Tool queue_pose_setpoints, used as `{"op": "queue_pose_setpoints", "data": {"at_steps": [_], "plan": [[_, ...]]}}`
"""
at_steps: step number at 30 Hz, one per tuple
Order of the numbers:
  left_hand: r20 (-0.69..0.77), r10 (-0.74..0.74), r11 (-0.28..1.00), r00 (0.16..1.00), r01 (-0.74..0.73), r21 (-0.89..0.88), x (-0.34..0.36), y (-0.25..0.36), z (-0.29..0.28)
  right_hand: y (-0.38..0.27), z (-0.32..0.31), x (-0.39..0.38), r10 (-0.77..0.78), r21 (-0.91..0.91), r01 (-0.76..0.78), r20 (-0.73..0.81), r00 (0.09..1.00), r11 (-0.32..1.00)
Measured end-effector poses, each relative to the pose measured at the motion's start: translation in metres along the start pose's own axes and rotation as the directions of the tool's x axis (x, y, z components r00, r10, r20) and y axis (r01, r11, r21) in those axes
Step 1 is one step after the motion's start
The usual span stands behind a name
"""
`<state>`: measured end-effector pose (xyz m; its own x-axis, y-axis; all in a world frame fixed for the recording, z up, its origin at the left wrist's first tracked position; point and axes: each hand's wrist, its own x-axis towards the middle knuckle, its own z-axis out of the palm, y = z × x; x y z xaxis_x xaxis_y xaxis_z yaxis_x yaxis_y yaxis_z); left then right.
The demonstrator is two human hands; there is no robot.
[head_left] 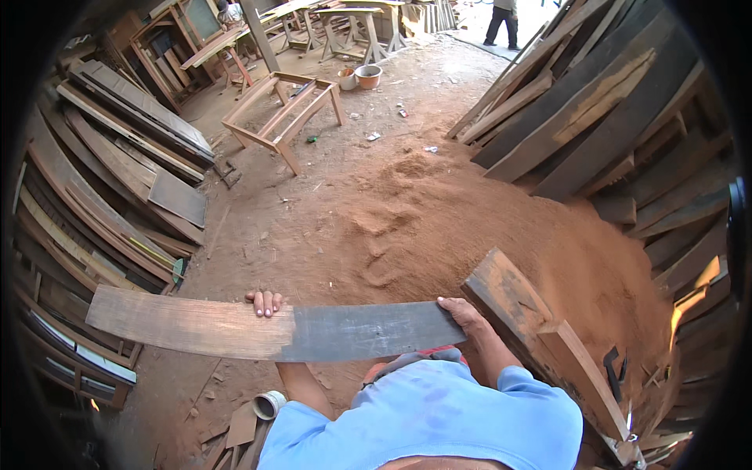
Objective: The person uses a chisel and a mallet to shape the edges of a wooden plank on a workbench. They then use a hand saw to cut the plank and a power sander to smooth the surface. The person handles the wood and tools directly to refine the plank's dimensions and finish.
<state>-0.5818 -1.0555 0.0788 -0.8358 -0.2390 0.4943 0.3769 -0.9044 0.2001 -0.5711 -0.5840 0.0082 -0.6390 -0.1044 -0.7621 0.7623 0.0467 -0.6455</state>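
A long wooden plank [188, 325] lies crosswise in front of my body, its left part pale brown bare wood and its right part dark grey. The fingers of my left hand [265, 303] curl over its far edge near the middle; my forearm passes beneath, so the palm is hidden. At the plank's right end, my right hand [466, 315] grips the corner, with the thumb on top. Just right of that hand stands a thick, rough timber beam [517, 301], with a squared piece of wood [583, 376] against it.
Sawdust [439, 227] is heaped ahead and to the right. Boards lean in stacks at left [102, 211] and right [627, 94]. A wooden table frame [286, 113] stands ahead, near buckets [368, 76]. A whitish can [269, 405] and wood offcuts [241, 427] lie lower left. A person [502, 23] stands far off.
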Motion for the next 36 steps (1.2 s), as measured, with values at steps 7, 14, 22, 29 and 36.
{"op": "queue_pose_setpoints", "data": {"at_steps": [7,14,22,29,36], "plan": [[0.139,-0.044,0.995,0.989,0.031,0.090,0.095,-0.009,-0.001,-0.071,0.022,0.072,-0.077,0.006,0.077,0.154,0.985,0.997],[-0.329,0.161,0.961,0.930,-0.071,0.268,0.099,0.030,0.039,-0.107,0.009,0.116,-0.394,0.194,0.382,0.026,0.919,0.904],[-0.864,0.110,0.951,0.491,0.200,0.235,0.128,-0.035,-0.061,-0.138,-0.042,0.090,-0.560,-0.226,0.514,-0.399,0.726,0.828],[-0.811,-0.076,0.928,0.580,0.339,0.155,0.188,-0.112,-0.103,-0.140,-0.079,0.088,-0.576,-0.433,0.389,-0.695,0.431,0.813],[-0.725,-0.189,0.906,0.662,0.402,0.132,0.269,-0.130,-0.134,-0.131,-0.025,0.132,-0.408,-0.336,0.244,-0.832,0.375,0.910]]}}
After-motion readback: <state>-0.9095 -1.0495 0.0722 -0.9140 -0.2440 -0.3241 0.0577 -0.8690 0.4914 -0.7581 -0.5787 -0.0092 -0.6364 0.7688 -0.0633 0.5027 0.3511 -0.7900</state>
